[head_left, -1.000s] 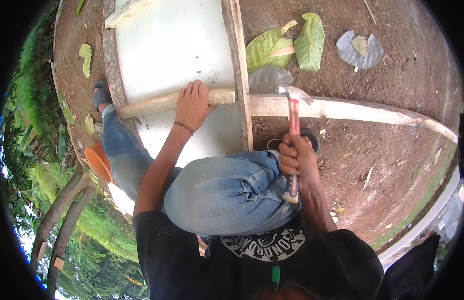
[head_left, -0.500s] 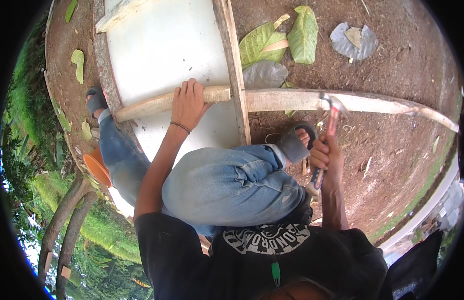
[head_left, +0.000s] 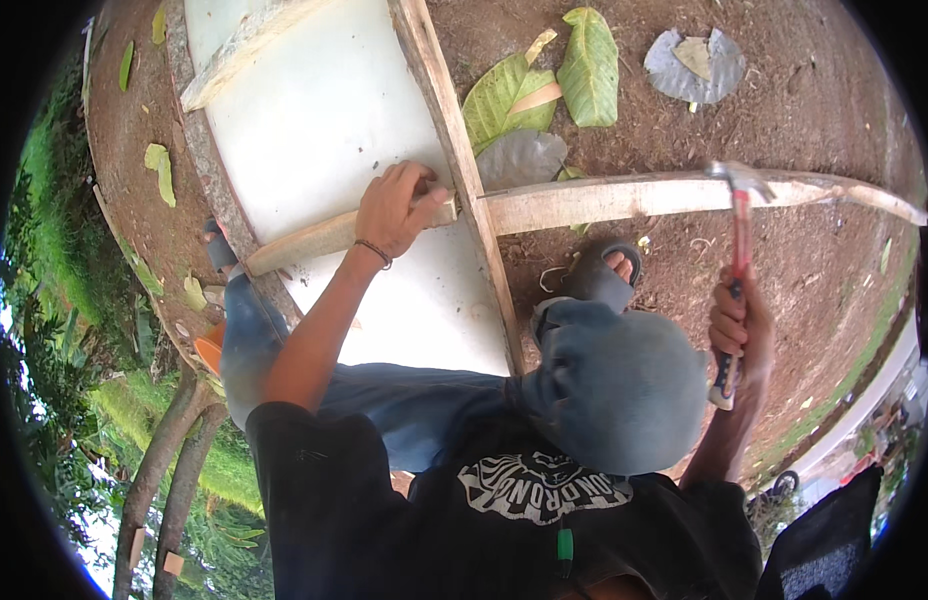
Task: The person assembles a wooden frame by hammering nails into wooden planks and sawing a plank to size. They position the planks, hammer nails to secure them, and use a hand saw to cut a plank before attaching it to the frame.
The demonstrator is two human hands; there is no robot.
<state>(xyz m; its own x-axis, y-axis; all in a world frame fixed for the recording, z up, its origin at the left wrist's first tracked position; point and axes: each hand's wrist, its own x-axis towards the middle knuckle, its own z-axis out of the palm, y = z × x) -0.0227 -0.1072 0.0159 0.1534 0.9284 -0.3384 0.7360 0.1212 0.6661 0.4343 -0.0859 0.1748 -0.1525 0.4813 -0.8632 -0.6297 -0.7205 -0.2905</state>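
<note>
A short wooden crosspiece (head_left: 309,241) spans a white panel (head_left: 314,120) between two side rails. My left hand (head_left: 392,210) is closed over this crosspiece near its right end, close to the right wooden rail (head_left: 446,110). Out to the right, my right hand (head_left: 741,320) is wrapped around the handle of a claw hammer (head_left: 742,225). The hammer stands head away from me, its metal head overlapping my view of a long pale wooden plank (head_left: 604,202). That plank stretches rightward from the right rail.
Another crosspiece (head_left: 249,50) lies farther up the panel. Large green leaves (head_left: 590,70) and a grey dried leaf (head_left: 696,68) rest on the brown soil. My bent knee (head_left: 624,390) and sandalled foot (head_left: 604,275) are beside the frame. Part of an orange object (head_left: 208,353) shows at left.
My right hand has carried the hammer to the right, away from the rail. My left hand has slid right along the crosspiece, and my right knee has swung right.
</note>
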